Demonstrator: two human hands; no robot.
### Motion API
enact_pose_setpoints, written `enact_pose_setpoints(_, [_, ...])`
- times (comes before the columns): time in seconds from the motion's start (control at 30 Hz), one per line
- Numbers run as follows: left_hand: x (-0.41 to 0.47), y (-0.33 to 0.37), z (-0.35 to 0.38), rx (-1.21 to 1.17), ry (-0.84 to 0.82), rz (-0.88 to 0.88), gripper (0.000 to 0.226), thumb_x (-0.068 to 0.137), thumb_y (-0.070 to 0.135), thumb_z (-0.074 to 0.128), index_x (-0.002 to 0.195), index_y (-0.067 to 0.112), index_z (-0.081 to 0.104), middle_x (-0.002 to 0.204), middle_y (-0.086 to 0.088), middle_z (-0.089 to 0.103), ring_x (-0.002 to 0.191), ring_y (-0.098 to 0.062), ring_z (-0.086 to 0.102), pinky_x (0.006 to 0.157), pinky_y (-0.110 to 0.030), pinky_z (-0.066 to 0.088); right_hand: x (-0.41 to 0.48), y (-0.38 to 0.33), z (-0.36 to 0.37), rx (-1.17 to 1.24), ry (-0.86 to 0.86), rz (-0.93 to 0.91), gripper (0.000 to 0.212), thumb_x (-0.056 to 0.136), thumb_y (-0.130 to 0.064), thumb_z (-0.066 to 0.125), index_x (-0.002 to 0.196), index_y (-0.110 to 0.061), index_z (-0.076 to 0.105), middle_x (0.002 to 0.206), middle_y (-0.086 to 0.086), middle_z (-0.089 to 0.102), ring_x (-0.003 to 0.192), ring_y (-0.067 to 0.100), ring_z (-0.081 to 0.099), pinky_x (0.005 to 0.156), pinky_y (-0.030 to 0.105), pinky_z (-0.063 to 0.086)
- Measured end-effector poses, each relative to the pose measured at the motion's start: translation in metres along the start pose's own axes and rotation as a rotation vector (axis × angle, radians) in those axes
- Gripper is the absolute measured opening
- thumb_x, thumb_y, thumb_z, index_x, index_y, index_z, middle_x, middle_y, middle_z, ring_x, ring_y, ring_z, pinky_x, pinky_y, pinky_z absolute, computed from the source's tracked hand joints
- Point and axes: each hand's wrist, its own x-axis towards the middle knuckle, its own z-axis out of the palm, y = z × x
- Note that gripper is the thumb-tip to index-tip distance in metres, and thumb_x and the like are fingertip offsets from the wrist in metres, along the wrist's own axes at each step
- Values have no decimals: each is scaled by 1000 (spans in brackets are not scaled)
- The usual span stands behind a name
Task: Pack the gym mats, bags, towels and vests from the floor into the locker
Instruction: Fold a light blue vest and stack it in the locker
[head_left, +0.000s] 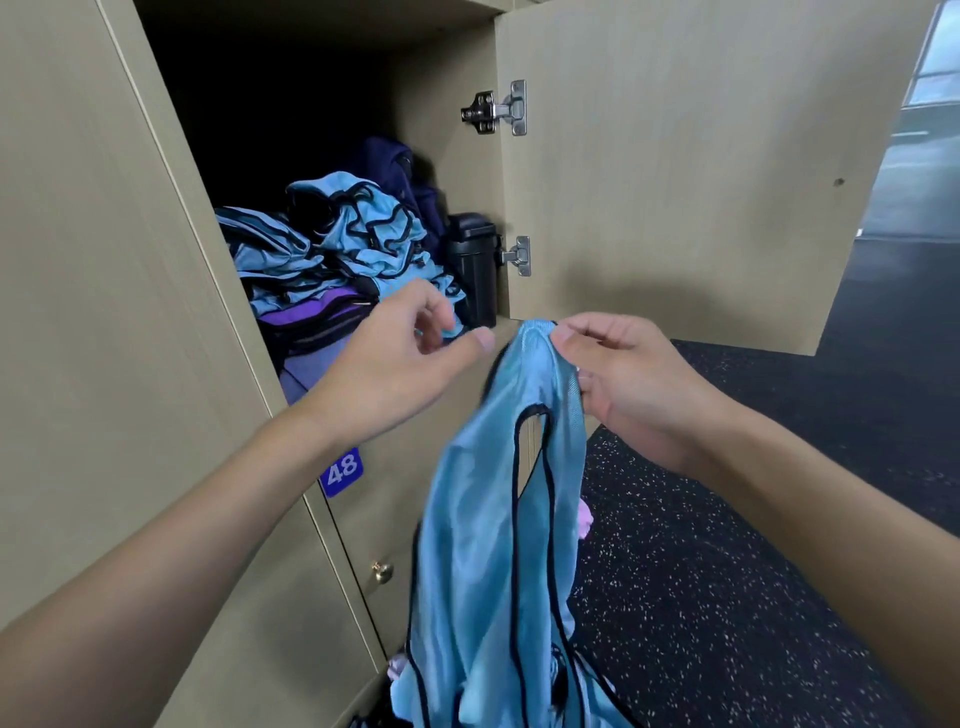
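Nearest the lens, a light-blue vest (493, 519) is held hanging before the open locker (447, 130), where more blue vests (353, 234) are heaped on a purple bag (311, 317). Its shoulder strap is pinched by the right hand (623, 384). The left hand (410, 358) is seen just beside, fingers loosely curled, thumb out.

Soft, even light covers the speckled floor (727, 519), and only a faint shadow lies on the door (675, 182). The window (930, 78) at upper right is pale and washed out (the brightest patch). The locker (452, 156) turns black toward its back. Wide-angle bending bows the door edges; the vest (483, 519) smears slightly near its top.
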Motion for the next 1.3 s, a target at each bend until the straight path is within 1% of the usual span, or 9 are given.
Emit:
enact_pose_setpoints(0.13, [-8, 9, 16, 11, -180, 0, 31, 81, 39, 79, 84, 11, 66, 80, -6, 71, 69, -18, 64, 65, -30, 50, 3, 1, 0, -12, 46, -16, 28, 102, -13, 53, 104, 13, 62, 114, 47, 52, 85, 36, 54, 92, 67, 45])
enact_pose_setpoints(0.27, [-9, 7, 22, -18, -147, 18, 17, 86, 20, 77, 78, 10, 66, 66, 0, 69, 55, -7, 59, 55, -16, 47, 9, 7, -3, -20, 72, -17, 31, 97, -23, 57, 100, 8, 63, 103, 46, 55, 78, 47, 49, 88, 68, 47])
enact_pose_setpoints(0.4, [-6, 8, 19, -90, -129, 0, 10, 89, 4, 70, 84, 11, 63, 58, 3, 65, 53, -14, 60, 62, -28, 55, 16, 13, -9, -9, 93, -23, 8, 96, -14, 61, 104, -12, 60, 100, 20, 57, 85, 29, 51, 77, 46, 39])
enact_pose_setpoints(0.5, [-4, 9, 14, -103, -151, 3, 16, 89, 1, 65, 93, 14, 57, 58, 3, 66, 51, -19, 59, 64, -35, 56, 17, 13, -12, -119, 55, -78, 28, 93, 2, 61, 109, -19, 55, 106, 17, 63, 87, 23, 57, 79, 40, 46])
enact_pose_setpoints(0.67, [-6, 17, 10, -49, -275, 42, 20, 91, -2, 62, 87, 12, 75, 61, 5, 66, 51, -16, 60, 60, -23, 52, 18, 16, -10, -370, 150, -236, 21, 93, 5, 58, 91, -15, 64, 74, 0, 57, 58, 0, 46, 57, 12, 38])
enact_pose_setpoints(0.77, [-8, 21, 7, -120, -340, -6, 15, 94, 1, 62, 97, 7, 76, 68, 5, 72, 56, -12, 67, 60, -14, 50, 23, 18, -13, -331, 216, -238, 25, 94, 8, 56, 87, -15, 64, 76, -5, 59, 57, -5, 49, 59, 8, 39])
enact_pose_setpoints(0.9, [-10, 22, 6, -269, -414, -25, 36, 92, -19, 50, 103, 7, 72, 80, -4, 75, 70, -11, 73, 69, -13, 53, 24, 21, -12, -342, 189, -209, 28, 93, 10, 55, 86, -16, 63, 78, -4, 63, 63, -4, 56, 63, 11, 44])
enact_pose_setpoints(1.13, [-4, 11, 13, -210, -169, 60, 9, 85, -5, 72, 88, 3, 74, 70, -6, 74, 64, -14, 70, 74, -27, 60, 12, 20, -2, -379, 249, -299, 8, 97, -13, 58, 100, -19, 62, 107, -3, 60, 96, 2, 55, 83, 9, 40])
enact_pose_setpoints(1.3, [1, 11, 11, -119, -22, 141, 5, 85, 4, 76, 81, 5, 75, 71, -11, 71, 60, -9, 61, 63, -29, 55, 2, 23, 6, -313, 135, -341, 21, 88, -15, 72, 104, -12, 58, 92, -2, 62, 78, -2, 54, 72, 8, 38])
